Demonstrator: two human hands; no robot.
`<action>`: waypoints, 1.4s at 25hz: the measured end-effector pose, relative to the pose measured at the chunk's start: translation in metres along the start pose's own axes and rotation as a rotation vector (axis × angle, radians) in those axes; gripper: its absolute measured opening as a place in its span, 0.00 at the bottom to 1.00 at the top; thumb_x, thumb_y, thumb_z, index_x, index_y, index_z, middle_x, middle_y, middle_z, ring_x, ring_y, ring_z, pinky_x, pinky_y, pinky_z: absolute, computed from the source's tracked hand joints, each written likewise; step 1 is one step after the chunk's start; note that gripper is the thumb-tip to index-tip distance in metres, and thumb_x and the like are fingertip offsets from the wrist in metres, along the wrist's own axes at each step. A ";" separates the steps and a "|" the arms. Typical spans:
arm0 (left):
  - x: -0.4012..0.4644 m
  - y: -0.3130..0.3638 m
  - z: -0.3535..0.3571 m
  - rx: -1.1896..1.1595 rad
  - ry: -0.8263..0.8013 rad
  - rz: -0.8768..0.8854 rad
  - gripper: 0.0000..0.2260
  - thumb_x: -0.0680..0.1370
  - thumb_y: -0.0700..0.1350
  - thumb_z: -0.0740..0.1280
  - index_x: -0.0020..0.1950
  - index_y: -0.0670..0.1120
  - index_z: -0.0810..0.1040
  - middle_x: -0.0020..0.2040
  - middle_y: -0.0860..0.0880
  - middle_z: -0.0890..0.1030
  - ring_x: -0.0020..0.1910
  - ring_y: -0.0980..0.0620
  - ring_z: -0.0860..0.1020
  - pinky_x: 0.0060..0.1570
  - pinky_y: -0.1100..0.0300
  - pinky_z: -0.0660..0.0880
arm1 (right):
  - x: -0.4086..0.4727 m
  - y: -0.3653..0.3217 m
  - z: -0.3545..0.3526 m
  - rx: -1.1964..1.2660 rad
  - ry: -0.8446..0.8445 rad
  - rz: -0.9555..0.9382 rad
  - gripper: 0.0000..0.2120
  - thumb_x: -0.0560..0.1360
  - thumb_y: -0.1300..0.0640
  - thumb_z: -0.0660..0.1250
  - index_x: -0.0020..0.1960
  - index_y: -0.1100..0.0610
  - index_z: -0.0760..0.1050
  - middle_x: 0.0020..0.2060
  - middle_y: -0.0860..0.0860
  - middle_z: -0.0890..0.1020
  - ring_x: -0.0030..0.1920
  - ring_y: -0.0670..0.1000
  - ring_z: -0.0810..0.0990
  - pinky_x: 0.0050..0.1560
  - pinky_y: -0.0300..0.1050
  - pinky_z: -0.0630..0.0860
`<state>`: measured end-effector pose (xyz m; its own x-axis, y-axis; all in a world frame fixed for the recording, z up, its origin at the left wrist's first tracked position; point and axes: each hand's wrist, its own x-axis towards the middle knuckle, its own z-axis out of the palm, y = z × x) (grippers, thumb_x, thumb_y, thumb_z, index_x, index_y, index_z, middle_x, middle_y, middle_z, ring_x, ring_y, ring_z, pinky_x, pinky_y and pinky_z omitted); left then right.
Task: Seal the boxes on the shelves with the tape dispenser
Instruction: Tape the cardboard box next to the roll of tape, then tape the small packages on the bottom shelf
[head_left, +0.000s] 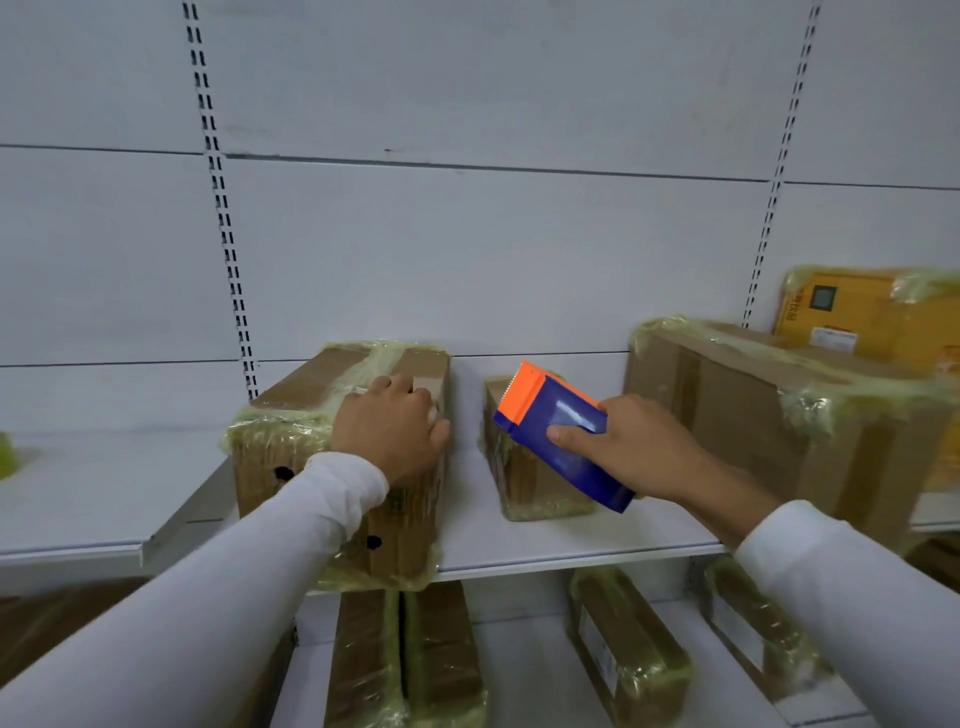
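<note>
The tape dispenser (558, 436), blue body with an orange toothed blade end, is gripped in the right hand (639, 447), thumb across its face, and is held in the air in front of the small box (524, 467) at the middle of the upper shelf (571, 551); contact between them cannot be confirmed. The left hand (395, 426) is laid palm-down, fingers curled over the top right edge of the left box (337, 457), pressing rather than enclosing it. That box is seen already wrapped in yellowish tape across its top seam and corners, and its front corner overhangs the shelf lip. A larger taped box (769, 415) sits to the right, with a yellow parcel (872, 322) behind it, and more wrapped boxes (405, 660) are seen on the lower shelf (519, 654). Risks are judged as follows: the left box could be tipped or slid off the edge if the downward press is shifted outward; the small box is not braced by any hand, so it could be dragged or spun by the pull of the tape; the serrated edge is angled toward the left hand's side, so fingers could be nicked on a sweep across; tape could be wrinkled or stuck to itself if tension is lost. No free tape end is visible.
</note>
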<state>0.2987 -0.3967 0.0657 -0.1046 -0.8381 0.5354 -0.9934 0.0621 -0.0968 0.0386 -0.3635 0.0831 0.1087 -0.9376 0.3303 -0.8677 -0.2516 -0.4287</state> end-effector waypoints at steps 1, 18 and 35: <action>0.001 0.000 -0.004 0.015 -0.038 0.001 0.22 0.75 0.64 0.55 0.57 0.50 0.76 0.57 0.48 0.76 0.58 0.46 0.73 0.53 0.49 0.71 | -0.002 0.004 0.000 0.034 0.005 0.001 0.24 0.73 0.36 0.66 0.42 0.59 0.76 0.33 0.53 0.81 0.32 0.52 0.80 0.32 0.43 0.70; -0.091 0.244 0.025 -0.799 -0.423 0.885 0.23 0.76 0.57 0.65 0.68 0.50 0.71 0.65 0.48 0.75 0.63 0.47 0.73 0.62 0.52 0.70 | -0.243 0.108 -0.061 0.123 0.480 0.836 0.24 0.75 0.37 0.67 0.31 0.54 0.67 0.26 0.49 0.73 0.27 0.48 0.71 0.29 0.41 0.62; -0.175 0.559 0.045 -0.878 -0.705 0.963 0.19 0.75 0.55 0.67 0.61 0.46 0.74 0.55 0.47 0.76 0.46 0.53 0.73 0.34 0.69 0.68 | -0.400 0.345 -0.110 0.433 0.650 1.078 0.22 0.77 0.43 0.67 0.32 0.55 0.71 0.28 0.49 0.76 0.29 0.47 0.73 0.28 0.38 0.64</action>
<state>-0.2362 -0.2395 -0.1199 -0.9352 -0.3530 0.0284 -0.2940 0.8185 0.4936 -0.3579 -0.0492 -0.1040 -0.8857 -0.4611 -0.0544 -0.1363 0.3703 -0.9189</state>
